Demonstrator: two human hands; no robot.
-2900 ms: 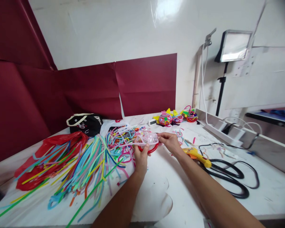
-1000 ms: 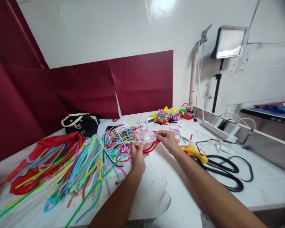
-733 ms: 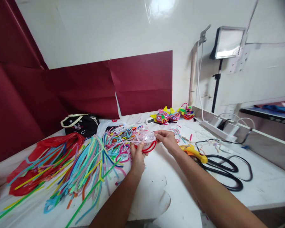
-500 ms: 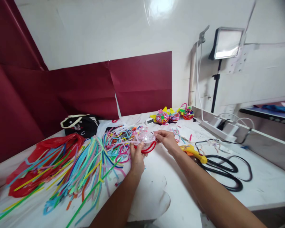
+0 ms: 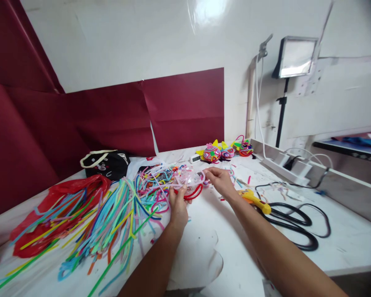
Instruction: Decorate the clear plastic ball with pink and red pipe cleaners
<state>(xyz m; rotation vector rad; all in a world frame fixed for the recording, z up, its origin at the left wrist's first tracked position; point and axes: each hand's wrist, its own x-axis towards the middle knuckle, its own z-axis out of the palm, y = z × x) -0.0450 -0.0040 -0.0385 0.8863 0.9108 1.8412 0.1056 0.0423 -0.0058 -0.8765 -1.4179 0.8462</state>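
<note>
My left hand (image 5: 178,202) is closed on a clear, shiny plastic ball (image 5: 188,180), gripping its lower left side. A red pipe cleaner (image 5: 195,193) curves around the underside of the ball. At the ball's right, the fingers of my right hand (image 5: 219,180) pinch a pale lilac pipe cleaner (image 5: 203,176) that bends in a loop there. Its other end seems to trail left past my left thumb. Behind and left of the ball lies a tangle of short coloured pipe cleaners (image 5: 154,181).
Long pipe cleaners (image 5: 111,222) and a red plastic bag (image 5: 95,185) spread over the left of the table. A black bag (image 5: 103,167) stands behind. Decorated balls (image 5: 212,152) sit at the back. To the right are a yellow glue gun (image 5: 259,202), black cable (image 5: 309,243) and a power strip (image 5: 290,172).
My right hand has shifted slightly right and up from the ball, and the lilac loop by its fingertips shows more plainly. The left hand keeps its hold on the ball.
</note>
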